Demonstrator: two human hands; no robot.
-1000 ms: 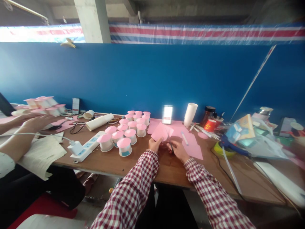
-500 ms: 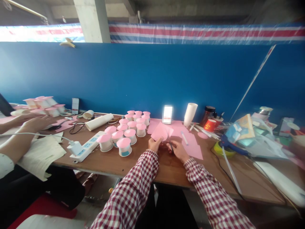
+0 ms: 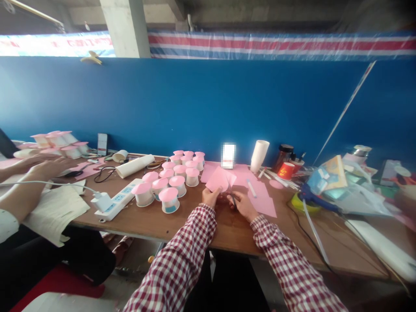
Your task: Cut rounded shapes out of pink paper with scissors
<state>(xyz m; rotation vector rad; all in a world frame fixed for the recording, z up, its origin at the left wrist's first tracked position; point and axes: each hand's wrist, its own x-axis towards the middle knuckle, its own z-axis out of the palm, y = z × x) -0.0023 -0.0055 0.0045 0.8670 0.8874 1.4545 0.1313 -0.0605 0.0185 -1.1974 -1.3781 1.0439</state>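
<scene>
My left hand [image 3: 210,197] pinches a piece of pink paper [image 3: 216,180] by its lower edge, above the table. In my right hand [image 3: 244,205] is a pair of scissors [image 3: 233,198], its blades pointing up at the paper's right side; my fingers partly hide the handles. More pink paper sheets [image 3: 261,200] lie behind and to the right of my hands, with a pale marker [image 3: 251,189] on them. Several white paper cups [image 3: 170,204], each topped with a pink paper disc, stand left of my hands.
A power strip [image 3: 118,200] and a white paper roll [image 3: 135,166] lie to the left, near a co-worker's hands [image 3: 48,167]. Stacked white cups [image 3: 259,157], a red cup [image 3: 286,170], a blue glue gun [image 3: 316,198] and plastic bags [image 3: 354,190] are at the right.
Hardly anything differs. My hands, the pink paper and the scissors keep nearly the same place, and the view has shifted very slightly.
</scene>
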